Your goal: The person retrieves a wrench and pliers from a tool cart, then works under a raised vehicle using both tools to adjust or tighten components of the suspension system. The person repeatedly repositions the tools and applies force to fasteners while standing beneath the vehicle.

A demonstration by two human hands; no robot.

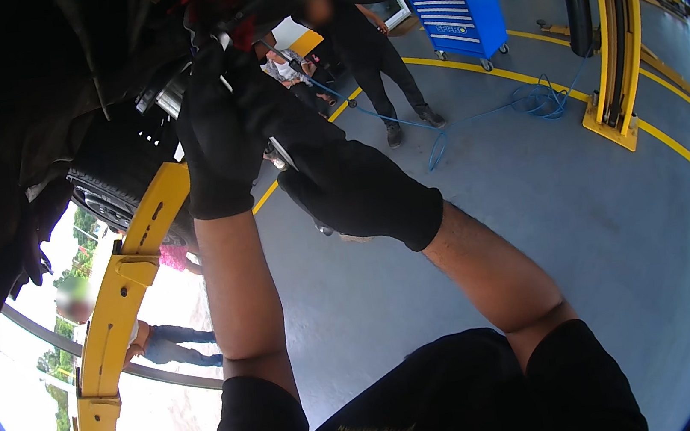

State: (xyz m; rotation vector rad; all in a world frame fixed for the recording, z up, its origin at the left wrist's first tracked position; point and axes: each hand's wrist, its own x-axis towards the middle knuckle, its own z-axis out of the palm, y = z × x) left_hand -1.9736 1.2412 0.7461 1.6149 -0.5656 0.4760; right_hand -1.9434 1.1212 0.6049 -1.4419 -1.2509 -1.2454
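Both my hands wear black gloves and are raised under the dark underside of a vehicle [22, 109]. My left hand [220, 145] reaches up beside a silver cylindrical part [171, 97]. Its fingers look closed, but what they grip is lost in shadow. My right hand [363, 187], lower and to the right, is closed around a metal tool [281, 153]; only a bright silver piece shows at the thumb, with a bit of metal below the fist. The tool's kind cannot be made out. Dark glove fabric and shadow merge between the hands.
A yellow lift arm [121, 320] rises at left near a tyre [109, 188]. A person in dark clothes [372, 48] stands ahead. Beyond are a blue tool cabinet [458, 16], a coiled blue hose [542, 98] on the floor and a yellow lift post [617, 35]. Other people are farther off.
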